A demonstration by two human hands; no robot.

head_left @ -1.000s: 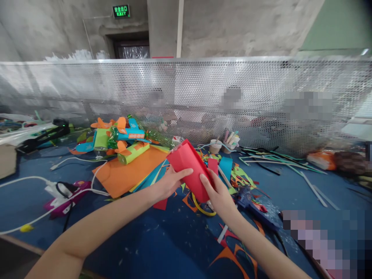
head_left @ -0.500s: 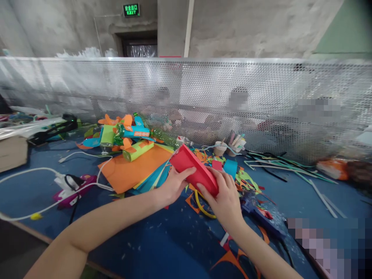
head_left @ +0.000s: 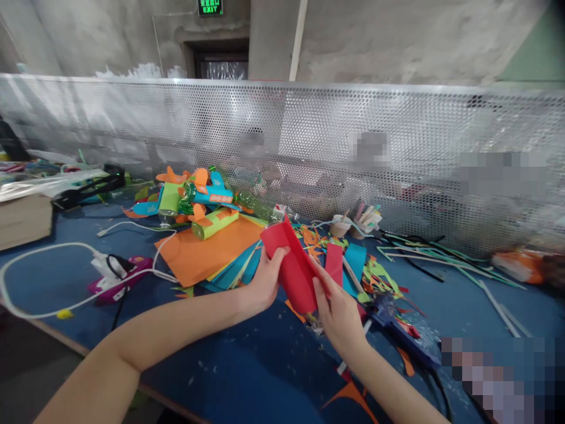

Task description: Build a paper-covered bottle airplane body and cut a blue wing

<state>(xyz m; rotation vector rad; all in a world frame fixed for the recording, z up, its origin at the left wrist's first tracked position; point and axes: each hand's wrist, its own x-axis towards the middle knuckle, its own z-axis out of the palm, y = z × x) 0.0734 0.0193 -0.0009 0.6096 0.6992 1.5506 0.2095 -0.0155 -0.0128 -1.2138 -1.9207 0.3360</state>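
My left hand (head_left: 267, 280) is closed round the left side of a sheet of red paper (head_left: 293, 277), which is curved into a roll above the table. A clear, shiny rim shows at the roll's far end; what is inside is mostly hidden. On the other side, my right hand (head_left: 338, 312) holds the paper's loose edge, a flap standing up from the roll, between thumb and fingers. Just right of the hands lies a blue glue gun (head_left: 399, 330). A flat red strip (head_left: 334, 263) and a curled blue paper piece (head_left: 354, 265) lie behind the right hand.
Orange sheets (head_left: 198, 250) and blue sheets (head_left: 236, 265) lie left of centre, below several paper-trimmed bottles (head_left: 212, 197). A purple power strip (head_left: 119, 281) with white cables is at left. Pen cups (head_left: 364, 224) stand before a perforated metal screen (head_left: 309, 118). Scraps surround the glue gun.
The red roll has turned more upright, and its right-hand flap stands further out from it. My right hand has moved down to the flap's edge. The view has shifted slightly.
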